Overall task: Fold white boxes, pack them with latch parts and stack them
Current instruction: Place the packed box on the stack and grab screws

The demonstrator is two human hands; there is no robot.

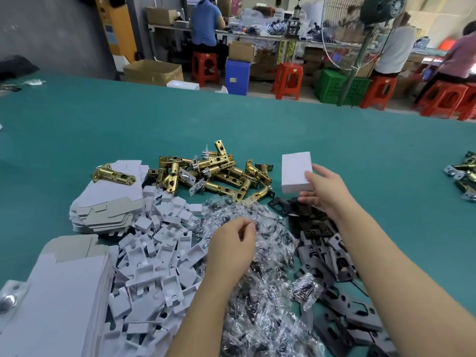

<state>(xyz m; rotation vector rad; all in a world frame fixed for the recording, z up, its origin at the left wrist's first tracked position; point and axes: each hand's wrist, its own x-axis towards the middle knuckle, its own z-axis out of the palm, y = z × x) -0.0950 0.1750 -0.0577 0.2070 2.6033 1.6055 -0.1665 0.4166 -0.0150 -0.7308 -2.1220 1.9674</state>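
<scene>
My right hand [325, 191] grips a closed white box [296, 171] by its near right corner, just above the green table [257, 124] and right of the brass latch pile [213, 171]. My left hand [234, 243] hovers over a heap of clear screw bags [260, 279], its fingers curled and pinching a small dark piece at the fingertips. Flat unfolded white boxes [108, 202] lie stacked at the left, one brass latch [113, 175] on top. Small folded white inserts [159, 253] are heaped beside them. Black strike plates [332, 266] lie under my right forearm.
A second stack of flat white cartons [56, 292] fills the near left corner. More latch parts [463, 173] lie at the right edge. Beyond the table's far edge are red stools [287, 79], cardboard boxes [152, 70], a standing fan [360, 34] and seated people at benches.
</scene>
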